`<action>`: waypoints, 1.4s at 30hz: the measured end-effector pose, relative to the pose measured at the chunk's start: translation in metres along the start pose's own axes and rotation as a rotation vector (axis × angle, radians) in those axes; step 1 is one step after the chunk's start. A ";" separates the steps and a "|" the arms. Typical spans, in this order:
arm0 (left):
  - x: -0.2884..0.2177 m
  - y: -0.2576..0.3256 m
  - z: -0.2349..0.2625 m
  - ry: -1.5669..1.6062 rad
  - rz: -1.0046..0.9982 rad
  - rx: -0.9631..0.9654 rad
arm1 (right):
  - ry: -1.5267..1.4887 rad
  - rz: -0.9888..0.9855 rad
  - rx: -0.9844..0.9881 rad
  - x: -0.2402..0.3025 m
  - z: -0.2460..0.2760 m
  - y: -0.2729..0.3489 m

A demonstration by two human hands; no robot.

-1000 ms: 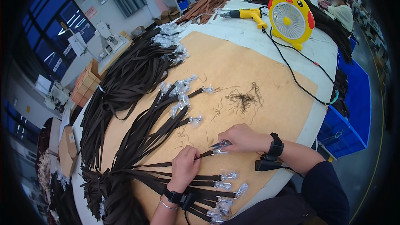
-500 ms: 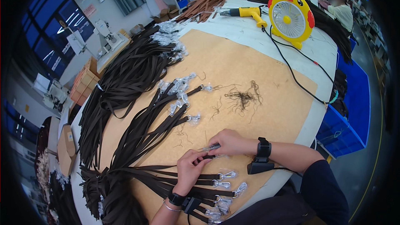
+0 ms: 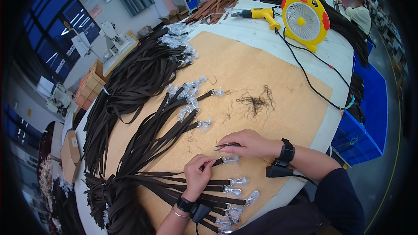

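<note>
Your left grip point(image 3: 197, 173) pinches a strap point(image 3: 218, 162) by its clip point(image 3: 230, 159), near side of the tabletop point(image 3: 261, 35); your right grip point(image 3: 248, 142) holds snips point(image 3: 232, 144) to the far side. Best hold the strap taut, snips off its weave.

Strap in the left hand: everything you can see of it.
The dark brown, flat, fabric-like strap is narrow, its right end carrying a silver metal clip in clear plastic wrap. The bare left hand pinches it just short of the clip and hides part of it; beyond, it seems to run left among similar straps. It lies over a tan paper sheet; whether it touches the paper there is unclear. The short end rises slightly rightward in view.
</note>
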State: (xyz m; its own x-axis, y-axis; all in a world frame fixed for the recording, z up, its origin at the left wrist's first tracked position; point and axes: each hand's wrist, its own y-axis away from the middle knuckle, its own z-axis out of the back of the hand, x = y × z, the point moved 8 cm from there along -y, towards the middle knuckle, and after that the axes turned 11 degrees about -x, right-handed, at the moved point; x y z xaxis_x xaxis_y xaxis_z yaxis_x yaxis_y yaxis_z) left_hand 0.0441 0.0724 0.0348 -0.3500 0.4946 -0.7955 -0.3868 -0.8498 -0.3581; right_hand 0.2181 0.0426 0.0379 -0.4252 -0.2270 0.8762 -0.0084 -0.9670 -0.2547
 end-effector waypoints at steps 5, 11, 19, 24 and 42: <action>0.009 -0.005 -0.003 -0.022 0.076 -0.020 | 0.462 0.318 0.147 0.019 -0.014 0.010; 0.015 -0.003 -0.005 -0.010 0.045 0.008 | 0.511 0.440 0.108 0.025 -0.015 0.012; 0.012 -0.003 -0.008 -0.051 0.044 0.039 | 0.513 0.471 0.128 0.027 -0.018 0.011; 0.013 -0.002 -0.010 -0.074 0.049 0.054 | 0.504 0.488 0.141 0.028 -0.021 0.011; 0.003 -0.001 -0.008 -0.128 -0.005 0.081 | 0.497 0.494 0.136 0.027 -0.029 0.011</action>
State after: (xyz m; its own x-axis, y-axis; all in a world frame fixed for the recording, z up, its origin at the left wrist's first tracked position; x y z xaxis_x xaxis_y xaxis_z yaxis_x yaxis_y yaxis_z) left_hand 0.0503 0.0732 0.0283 -0.4513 0.5227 -0.7233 -0.4548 -0.8321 -0.3175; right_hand 0.1806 0.0294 0.0473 -0.7127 -0.5938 0.3734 0.3906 -0.7781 -0.4920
